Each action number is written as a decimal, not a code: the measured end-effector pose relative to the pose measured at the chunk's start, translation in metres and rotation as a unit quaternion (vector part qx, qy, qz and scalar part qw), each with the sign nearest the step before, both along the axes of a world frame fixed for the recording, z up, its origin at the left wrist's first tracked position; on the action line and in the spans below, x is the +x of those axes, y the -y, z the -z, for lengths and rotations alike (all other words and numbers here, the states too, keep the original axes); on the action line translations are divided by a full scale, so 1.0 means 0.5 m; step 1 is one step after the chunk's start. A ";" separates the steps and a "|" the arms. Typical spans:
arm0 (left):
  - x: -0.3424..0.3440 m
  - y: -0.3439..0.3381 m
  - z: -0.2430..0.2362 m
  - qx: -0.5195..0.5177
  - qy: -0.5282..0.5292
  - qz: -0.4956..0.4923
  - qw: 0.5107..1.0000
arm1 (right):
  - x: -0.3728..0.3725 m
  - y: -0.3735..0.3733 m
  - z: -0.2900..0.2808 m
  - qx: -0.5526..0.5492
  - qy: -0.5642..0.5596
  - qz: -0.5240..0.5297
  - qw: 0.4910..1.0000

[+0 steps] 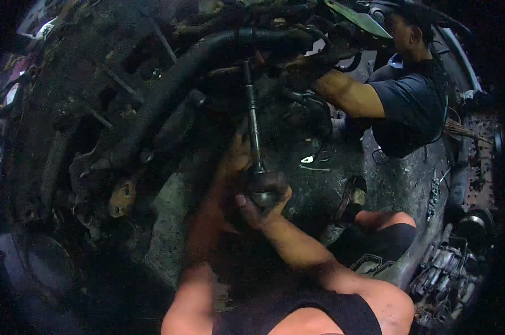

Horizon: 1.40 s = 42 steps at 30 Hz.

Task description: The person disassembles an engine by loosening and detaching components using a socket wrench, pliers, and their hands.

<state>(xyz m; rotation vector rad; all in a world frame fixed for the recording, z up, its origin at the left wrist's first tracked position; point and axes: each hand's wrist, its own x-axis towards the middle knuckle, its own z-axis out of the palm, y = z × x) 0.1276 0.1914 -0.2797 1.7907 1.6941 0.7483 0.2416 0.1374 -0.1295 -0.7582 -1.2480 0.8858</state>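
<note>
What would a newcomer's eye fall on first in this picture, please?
Probably the long, slim, shiny metal tool running up the middle, held at its lower end by the right hand. Next, the thick, black, curved pipe arching across the upper middle, and the co-worker in a dark short-sleeved shirt at upper right.

long tool (254, 128): smooth, glossy metal
curved pipe (188, 67), eleven o'clock: matt
shirt (411, 103), two o'clock: matt cloth
machine part (445, 273), four o'clock: uneven metal
floor (302, 187): rough

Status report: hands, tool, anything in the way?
Right hand gripping steel tool; left hand shadowed, grip unclear. Tool pointing toward dark pipe. Co-worker's arm nearby.
</note>
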 end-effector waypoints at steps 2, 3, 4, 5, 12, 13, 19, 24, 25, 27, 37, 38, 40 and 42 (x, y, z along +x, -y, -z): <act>-0.002 0.010 -0.035 0.017 0.020 0.010 1.000 | -0.001 0.005 0.009 -0.043 -0.059 0.061 0.995; 0.003 0.019 -0.063 -0.032 0.151 -0.022 0.988 | 0.010 -0.010 0.011 0.016 0.012 0.044 0.999; -0.007 0.030 -0.116 -0.076 0.264 -0.061 0.960 | 0.012 -0.018 -0.006 0.078 0.067 0.020 0.994; -0.010 0.034 -0.134 -0.074 0.262 -0.063 0.960 | 0.017 -0.022 -0.007 0.079 0.064 0.018 0.995; 0.034 0.028 -0.298 -0.236 0.293 -0.140 0.916 | 0.012 -0.014 0.007 0.054 -0.015 -0.038 0.998; 0.035 0.025 -0.305 -0.225 0.309 -0.127 0.915 | 0.007 -0.007 0.016 -0.035 -0.135 0.000 0.990; -0.040 0.094 -0.278 -0.055 0.435 -0.033 0.898 | 0.003 -0.034 -0.063 0.133 0.103 -0.132 0.977; 0.036 0.166 -0.198 -0.074 0.325 -0.125 0.934 | 0.052 -0.050 -0.088 0.026 0.143 -0.212 0.966; 0.048 0.189 -0.183 -0.086 0.283 -0.149 0.944 | 0.048 -0.047 -0.095 -0.020 0.117 -0.256 0.959; 0.133 0.196 -0.116 -0.102 0.223 -0.181 0.953 | 0.068 -0.055 -0.069 0.006 0.152 -0.212 0.965; 0.177 0.153 -0.013 -0.119 0.077 -0.190 0.972 | 0.050 -0.046 -0.062 0.065 0.201 -0.140 0.967; 0.179 0.147 -0.005 -0.121 0.073 -0.180 0.973 | 0.051 -0.043 -0.057 0.087 0.205 -0.114 0.968; 0.181 0.141 0.006 -0.120 0.064 -0.165 0.977 | 0.055 -0.041 -0.055 0.134 0.210 -0.060 0.967; 0.195 0.131 0.009 -0.119 0.063 -0.151 0.979 | 0.068 -0.064 -0.109 0.079 0.437 -0.172 0.879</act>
